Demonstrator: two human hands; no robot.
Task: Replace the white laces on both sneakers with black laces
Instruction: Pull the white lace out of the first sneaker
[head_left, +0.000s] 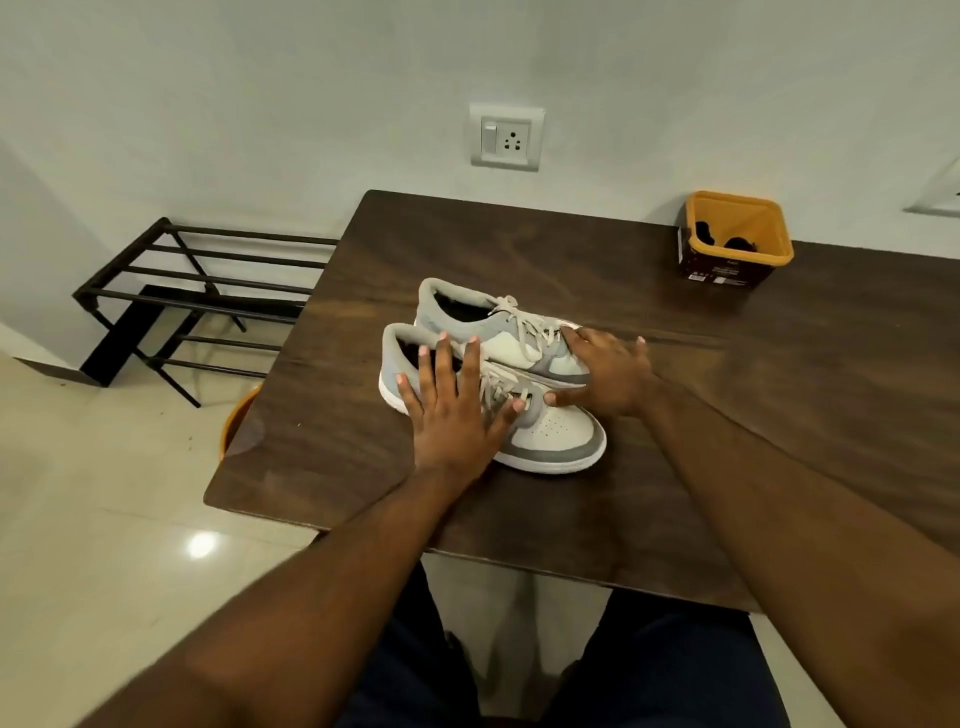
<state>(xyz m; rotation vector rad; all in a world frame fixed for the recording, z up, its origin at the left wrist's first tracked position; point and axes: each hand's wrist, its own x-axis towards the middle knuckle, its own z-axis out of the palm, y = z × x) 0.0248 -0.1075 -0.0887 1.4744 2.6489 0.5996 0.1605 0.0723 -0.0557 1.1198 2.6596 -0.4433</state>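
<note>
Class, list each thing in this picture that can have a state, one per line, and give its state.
Near sneaker: upright, white laces in.
Far sneaker: upright, white laces in.
Left hand: open, fingers spread on the near sneaker.
Right hand: open, resting on the far sneaker's toe.
Tub: lidless, dark items inside.
Shoe rack: bare bars.
</note>
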